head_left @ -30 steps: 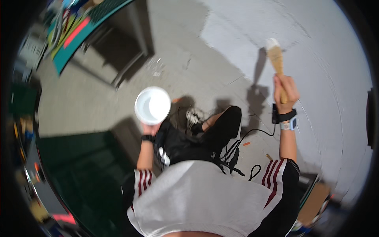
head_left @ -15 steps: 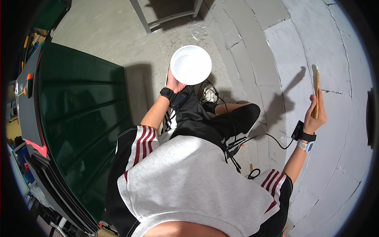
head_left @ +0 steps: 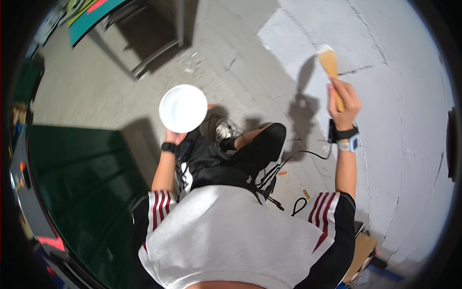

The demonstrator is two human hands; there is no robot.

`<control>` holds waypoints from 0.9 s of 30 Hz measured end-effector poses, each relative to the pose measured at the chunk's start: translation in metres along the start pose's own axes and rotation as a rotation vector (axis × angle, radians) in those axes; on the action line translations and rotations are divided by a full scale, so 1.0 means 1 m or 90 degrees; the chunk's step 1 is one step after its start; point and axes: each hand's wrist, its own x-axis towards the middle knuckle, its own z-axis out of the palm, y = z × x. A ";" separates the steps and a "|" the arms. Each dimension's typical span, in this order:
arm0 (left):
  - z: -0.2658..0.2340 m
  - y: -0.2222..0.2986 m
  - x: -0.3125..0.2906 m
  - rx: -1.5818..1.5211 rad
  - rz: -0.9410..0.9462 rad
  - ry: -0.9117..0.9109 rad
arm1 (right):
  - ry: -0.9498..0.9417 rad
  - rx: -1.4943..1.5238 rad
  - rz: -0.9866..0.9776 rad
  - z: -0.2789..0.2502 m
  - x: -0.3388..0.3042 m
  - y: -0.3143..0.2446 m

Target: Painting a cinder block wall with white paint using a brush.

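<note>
Your left hand [head_left: 174, 136] held a white tub [head_left: 169, 113] from its near side, its mouth facing up; your right hand [head_left: 345, 100] was closed around the handle of a flat brush [head_left: 329, 64], its white-tipped bristles pointing away from you by the partly whitened wall [head_left: 399, 120]; whether they touched it could not be told; the brush's shadow fell just to its left; a teal-topped table [head_left: 91, 21] stood beyond the tub, a dark green cabinet [head_left: 82, 178] to your left.
</note>
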 end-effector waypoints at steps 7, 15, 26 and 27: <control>0.006 0.006 -0.006 -0.099 -0.075 -0.150 | 0.052 -0.055 -0.010 0.020 -0.005 0.027; 0.014 0.008 -0.015 -0.087 -0.041 -0.123 | 0.022 -0.132 0.126 -0.008 -0.058 0.022; 0.025 0.009 -0.007 -0.048 -0.103 -0.181 | 0.085 -0.064 0.019 0.023 0.001 0.021; 0.023 0.007 -0.010 -0.044 -0.082 -0.166 | 0.076 -0.091 0.038 0.024 -0.001 0.025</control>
